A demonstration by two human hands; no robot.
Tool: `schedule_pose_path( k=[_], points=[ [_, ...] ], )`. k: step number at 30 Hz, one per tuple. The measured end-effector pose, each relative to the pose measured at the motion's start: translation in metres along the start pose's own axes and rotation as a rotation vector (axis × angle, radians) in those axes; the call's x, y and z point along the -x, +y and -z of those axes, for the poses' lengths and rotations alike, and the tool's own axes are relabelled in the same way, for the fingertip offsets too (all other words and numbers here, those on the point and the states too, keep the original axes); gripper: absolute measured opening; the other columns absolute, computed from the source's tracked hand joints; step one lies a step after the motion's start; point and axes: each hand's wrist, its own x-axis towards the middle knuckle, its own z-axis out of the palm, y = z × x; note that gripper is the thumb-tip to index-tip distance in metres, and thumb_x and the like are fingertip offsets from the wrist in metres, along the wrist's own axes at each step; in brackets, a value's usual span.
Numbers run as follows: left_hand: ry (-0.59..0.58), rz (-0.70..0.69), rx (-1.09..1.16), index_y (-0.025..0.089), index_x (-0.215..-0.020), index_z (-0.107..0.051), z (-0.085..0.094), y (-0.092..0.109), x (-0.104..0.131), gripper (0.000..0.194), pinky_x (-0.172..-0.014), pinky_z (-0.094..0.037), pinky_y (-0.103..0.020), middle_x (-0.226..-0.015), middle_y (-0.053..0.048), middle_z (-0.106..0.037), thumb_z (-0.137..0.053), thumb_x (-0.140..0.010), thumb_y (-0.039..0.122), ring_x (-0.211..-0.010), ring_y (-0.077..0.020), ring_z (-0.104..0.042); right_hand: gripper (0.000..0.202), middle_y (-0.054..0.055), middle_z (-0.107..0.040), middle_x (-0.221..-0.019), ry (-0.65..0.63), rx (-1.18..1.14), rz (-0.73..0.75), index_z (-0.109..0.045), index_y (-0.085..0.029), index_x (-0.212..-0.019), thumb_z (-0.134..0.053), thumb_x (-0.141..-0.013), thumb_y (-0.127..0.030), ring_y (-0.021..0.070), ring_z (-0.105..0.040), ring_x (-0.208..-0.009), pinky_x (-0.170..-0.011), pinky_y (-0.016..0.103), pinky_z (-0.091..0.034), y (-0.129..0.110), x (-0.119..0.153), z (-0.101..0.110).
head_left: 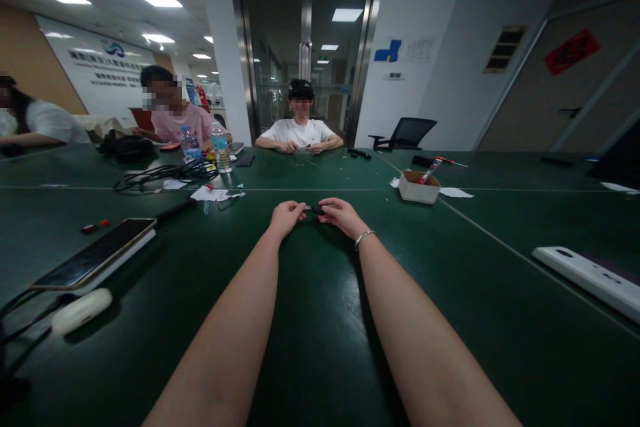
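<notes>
From my distant seat I see the left hand (pixel 287 219) with thumb and fingers closed in a pinch on the silvery end of a small, slim black object with a thin metallic tip (pixel 317 209). The right hand (pixel 344 215), a silver metal bangle (pixel 364 239) round its wrist, pinches the black end, its fingertips closed too. The fingers hide part of the object, so I cannot tell its whole shape. It is held between the two hands over the dark green worktop (pixel 320 320), well in from the far edge; I cannot tell whether it touches the surface.

To the left, I have scraps of white paper (pixel 210 195), then a loose coil of black cable (pixel 165 177) and a clear plastic bottle with a blue label (pixel 220 141) nearer the far edge. Towards the worktop's near left corner, a flat black-screened phone (pixel 95 253) rests above a rounded white plastic piece (pixel 81 311).

On the right, I see an open tan cardboard box (pixel 419 193), and near the right edge a long white device (pixel 590 277). At the far edge sits a person in a white shirt (pixel 300 133).
</notes>
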Motion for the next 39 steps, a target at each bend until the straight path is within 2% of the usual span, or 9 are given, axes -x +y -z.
schedule_pose_path(
  k=[9,15,23,34,39],
  points=[
    [-0.012,-0.008,-0.045,0.016,-0.078,-0.067,-0.003,0.006,0.007,0.030,-0.063,-0.043,-0.027,-0.071,-0.005,-0.068,-0.056,-0.081,0.044,-0.064,-0.0145,-0.059,0.014,0.003,-0.069,-0.073,-0.032,0.008,0.004,-0.065,-0.014,-0.091,-0.063,-0.083,-0.002,0.0103,-0.069,-0.060,-0.060,0.019,-0.061,0.000,0.001,-0.001],
    [-0.004,0.001,-0.095,0.016,-0.078,-0.066,-0.003,0.006,0.005,0.032,-0.062,-0.043,-0.027,-0.069,-0.005,-0.068,-0.053,-0.083,0.045,-0.062,-0.0145,-0.059,0.016,0.004,-0.070,-0.073,-0.002,-0.004,-0.031,-0.066,-0.011,-0.091,-0.059,-0.084,0.002,0.0100,-0.069,-0.059,-0.059,0.017,-0.060,-0.002,0.002,-0.002],
    [0.028,-0.010,-0.141,0.017,-0.070,-0.065,-0.005,0.004,0.005,0.037,-0.058,-0.040,-0.027,-0.064,-0.004,-0.066,-0.052,-0.083,0.050,-0.056,-0.0139,-0.055,0.015,0.005,-0.071,-0.076,-0.009,-0.001,-0.012,-0.067,-0.011,-0.091,-0.064,-0.082,0.000,0.0113,-0.070,-0.060,-0.063,0.021,-0.061,-0.001,0.002,-0.002],
    [0.015,0.030,-0.175,0.020,-0.055,-0.059,-0.002,0.018,0.015,0.049,-0.053,-0.033,-0.028,-0.048,-0.001,-0.055,-0.047,-0.083,0.058,-0.047,-0.0146,-0.048,0.018,0.004,-0.071,-0.080,-0.073,-0.026,0.004,-0.067,-0.013,-0.093,-0.067,-0.080,-0.001,0.0113,-0.071,-0.064,-0.065,0.021,-0.062,0.000,0.003,0.001],
    [0.012,-0.004,-0.213,0.020,-0.056,-0.059,-0.001,0.016,0.014,0.049,-0.054,-0.034,-0.028,-0.051,-0.001,-0.056,-0.045,-0.084,0.058,-0.050,-0.0144,-0.050,0.014,0.004,-0.070,-0.076,-0.061,-0.012,-0.015,-0.066,-0.012,-0.093,-0.067,-0.081,-0.004,0.0109,-0.070,-0.060,-0.059,0.019,-0.060,-0.001,0.003,0.001]
  ],
)
